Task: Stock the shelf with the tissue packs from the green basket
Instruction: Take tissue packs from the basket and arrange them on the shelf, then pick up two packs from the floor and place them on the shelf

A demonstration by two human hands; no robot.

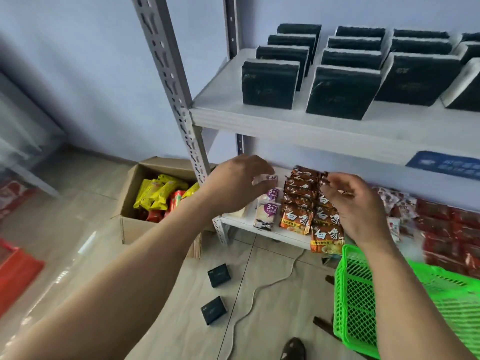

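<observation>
Dark green tissue packs (270, 84) stand in rows on the upper white shelf (259, 120). Two more dark packs, one (219, 275) and another (214, 310), lie on the floor below. The green basket (350, 294) sits at the lower right, and no pack shows in its visible part. My left hand (239, 180) reaches to the lower shelf and pinches the top of a white and purple packet (267, 179). My right hand (355, 206) pinches the top edge of a brown noodle pack (323, 176) in the row beside it.
Orange-brown noodle packs (327, 224) and red packets (454, 229) fill the lower shelf. An open cardboard box (135, 224) of yellow and red snacks stands left of the grey shelf post (171, 81). A white cable (259, 287) runs across the tiled floor. A red object (15, 271) lies at far left.
</observation>
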